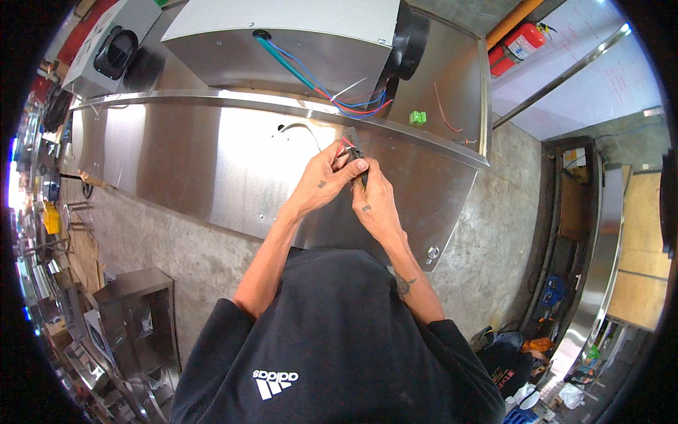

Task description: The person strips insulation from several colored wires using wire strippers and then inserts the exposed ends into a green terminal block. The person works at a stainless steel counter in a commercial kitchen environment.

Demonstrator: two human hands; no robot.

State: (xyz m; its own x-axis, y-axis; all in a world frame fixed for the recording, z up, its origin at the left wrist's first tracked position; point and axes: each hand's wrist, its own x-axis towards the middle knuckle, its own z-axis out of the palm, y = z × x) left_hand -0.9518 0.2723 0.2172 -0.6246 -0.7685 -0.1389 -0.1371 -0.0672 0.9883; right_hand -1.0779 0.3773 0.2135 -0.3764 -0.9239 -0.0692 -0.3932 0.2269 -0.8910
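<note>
Probably light and springy, the white cable [302, 127] leaves the steel panel [166, 155]; rightward, my left hand [321, 178] pinches a red wire [347, 143] I'd hold near its tip, and a dark tool [355, 143] fills my right hand [374, 196] alongside.

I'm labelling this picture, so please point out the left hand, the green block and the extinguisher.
Left hand [321, 182]: head view, on the back of the hand.
Green block [418, 118]: head view, middle of its body.
Extinguisher [518, 49]: head view, middle of its cylinder.
</note>
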